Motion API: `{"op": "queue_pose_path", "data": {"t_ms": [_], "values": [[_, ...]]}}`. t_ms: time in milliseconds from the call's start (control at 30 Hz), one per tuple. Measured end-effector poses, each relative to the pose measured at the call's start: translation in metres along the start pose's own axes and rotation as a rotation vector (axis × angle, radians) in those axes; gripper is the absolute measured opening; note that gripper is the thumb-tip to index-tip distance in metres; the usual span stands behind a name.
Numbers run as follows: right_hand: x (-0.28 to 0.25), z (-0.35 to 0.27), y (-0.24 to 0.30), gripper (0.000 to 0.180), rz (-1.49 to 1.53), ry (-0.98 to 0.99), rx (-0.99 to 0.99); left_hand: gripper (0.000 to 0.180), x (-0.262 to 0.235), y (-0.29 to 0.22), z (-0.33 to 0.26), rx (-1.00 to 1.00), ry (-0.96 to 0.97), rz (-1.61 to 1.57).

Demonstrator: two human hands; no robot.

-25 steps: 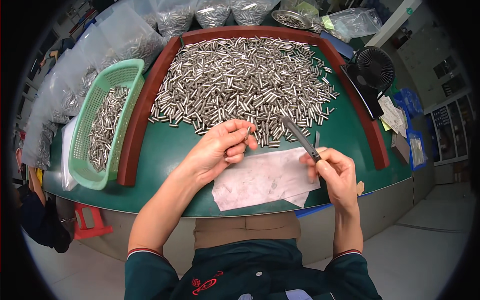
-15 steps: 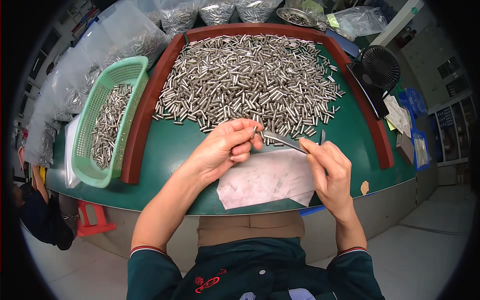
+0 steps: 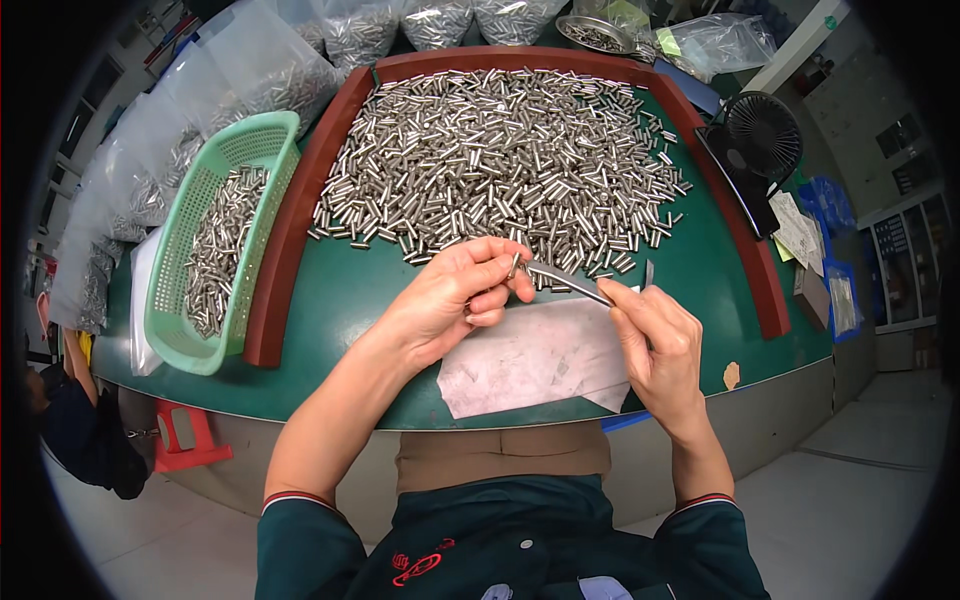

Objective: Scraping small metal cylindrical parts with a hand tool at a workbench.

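- A short silvery metal pin [image 3: 514, 266] (one of a heap) sits at frame centre, pinched by the left hand [image 3: 455, 300].
- The right hand [image 3: 655, 340] grips slim tweezers [image 3: 568, 283], tips closed against the pin.

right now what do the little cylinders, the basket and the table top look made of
Little cylinders: likely bare metal, silvery with bright glints. Basket: seemingly moulded plastic, pale green, matte open mesh. Table top: possibly green felt or mat, flat and dull.
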State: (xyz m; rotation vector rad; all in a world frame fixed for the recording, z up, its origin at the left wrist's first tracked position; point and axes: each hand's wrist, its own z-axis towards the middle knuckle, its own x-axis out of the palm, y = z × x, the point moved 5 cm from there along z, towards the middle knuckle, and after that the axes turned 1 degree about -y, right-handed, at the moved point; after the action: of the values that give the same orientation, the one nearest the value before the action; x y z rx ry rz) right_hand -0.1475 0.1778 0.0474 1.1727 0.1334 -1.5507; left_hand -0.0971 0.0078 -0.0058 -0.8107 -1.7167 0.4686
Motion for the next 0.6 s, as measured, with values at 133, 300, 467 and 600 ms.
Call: {"op": "queue_pose_path", "data": {"t_ms": [133, 300, 467, 600], "values": [[-0.0003, -0.0001, -0.0002, 0.025, -0.015, -0.002, -0.001, 0.015, 0.0015, -0.0005, -0.0002, -0.003, -0.001, 0.009], [-0.0005, -0.0005, 0.0006, 0.025, -0.019, -0.01, -0.004, 0.014, 0.0022, -0.0004, -0.0012, -0.005, -0.04, 0.009], [-0.0001, -0.0006, 0.0016, 0.026, -0.037, -0.024, -0.027, 0.014, 0.0021, -0.0002, -0.0012, -0.014, -0.039, 0.011], [0.0, -0.002, 0.0015, 0.028, -0.076, -0.041, -0.051, 0.013, 0.0018, -0.0001, -0.0004, -0.011, -0.049, 0.022]]}}
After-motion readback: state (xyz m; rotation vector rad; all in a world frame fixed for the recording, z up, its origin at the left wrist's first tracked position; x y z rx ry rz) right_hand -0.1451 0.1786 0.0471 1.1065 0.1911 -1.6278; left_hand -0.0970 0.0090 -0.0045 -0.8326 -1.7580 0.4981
